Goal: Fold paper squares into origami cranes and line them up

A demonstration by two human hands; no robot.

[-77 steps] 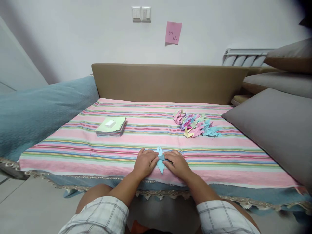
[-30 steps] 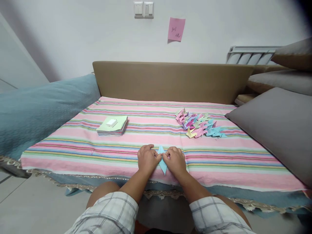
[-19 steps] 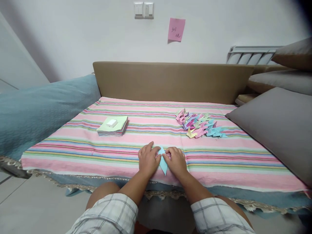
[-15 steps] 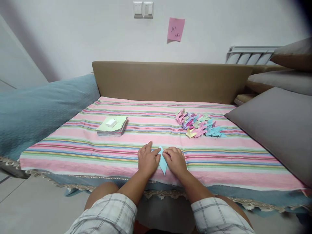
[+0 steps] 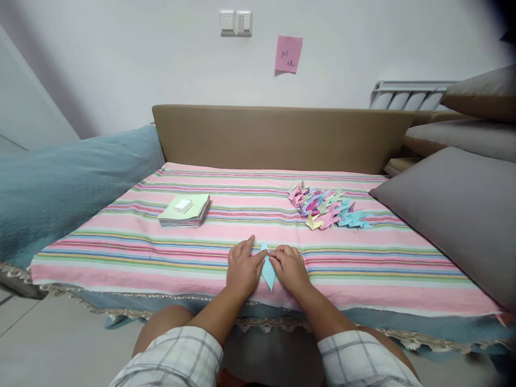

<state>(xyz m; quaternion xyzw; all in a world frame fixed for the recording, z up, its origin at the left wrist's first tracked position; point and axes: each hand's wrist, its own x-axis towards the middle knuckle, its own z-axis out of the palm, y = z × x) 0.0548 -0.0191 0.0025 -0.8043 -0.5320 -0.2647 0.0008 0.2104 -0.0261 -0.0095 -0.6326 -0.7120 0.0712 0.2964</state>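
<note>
A light blue piece of folded origami paper [image 5: 268, 275], shaped like a narrow diamond, lies on the striped cloth [image 5: 133, 258] between my hands. My left hand [image 5: 243, 269] rests flat at its left side, fingers apart, with the index finger reaching across the upper part of the paper. From the right, my right hand [image 5: 288, 266] has its thumb and fingertips closed in a pinch at the paper's upper right edge. The fingertips of both hands nearly meet there and cover part of the paper.
A stack of square coloured paper [image 5: 185, 215] with a small white block [image 5: 183, 206] on top stands to the left. Several folded paper cranes [image 5: 322, 207] are heaped at the back right. Grey cushions [image 5: 451, 209] line the right side, a blue-covered armrest [image 5: 80, 172] the left.
My left index finger has moved further right across the paper, closer to my right fingertips. The paper has barely moved. The camera view has tilted up slightly.
</note>
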